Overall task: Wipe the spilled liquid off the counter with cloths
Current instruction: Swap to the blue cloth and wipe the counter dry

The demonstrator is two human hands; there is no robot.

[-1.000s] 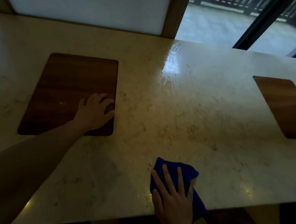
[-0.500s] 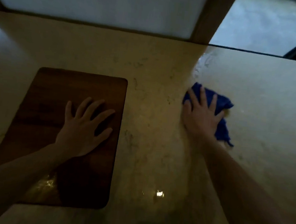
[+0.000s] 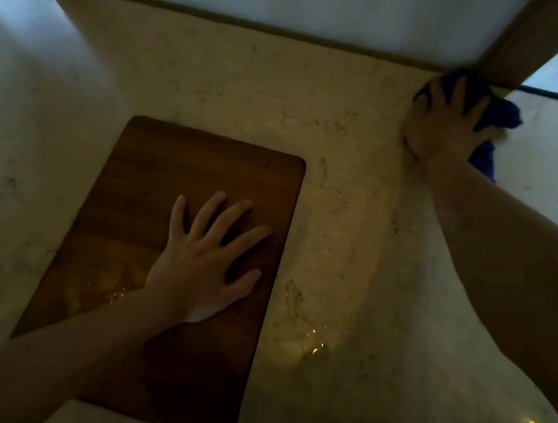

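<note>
A blue cloth (image 3: 504,114) lies on the pale marbled counter (image 3: 341,156) at its far edge, right under a wooden post. My right hand (image 3: 445,124) presses flat on the cloth with its fingers spread, and covers most of it. My left hand (image 3: 205,259) rests flat, fingers spread, on a brown wooden board (image 3: 161,176) set in the counter at the left. Small glints of wet show on the counter (image 3: 314,342) near the board's right edge and on the board beside my left wrist.
A white panel (image 3: 285,0) in a wooden frame (image 3: 520,40) stands along the counter's far edge. To the right of the post lies a dark rail (image 3: 556,95) with a pale floor behind it.
My right hand has pushed the blue cloth away from me, from the near edge to the far edge by the post. My left hand has stayed flat on the board.
</note>
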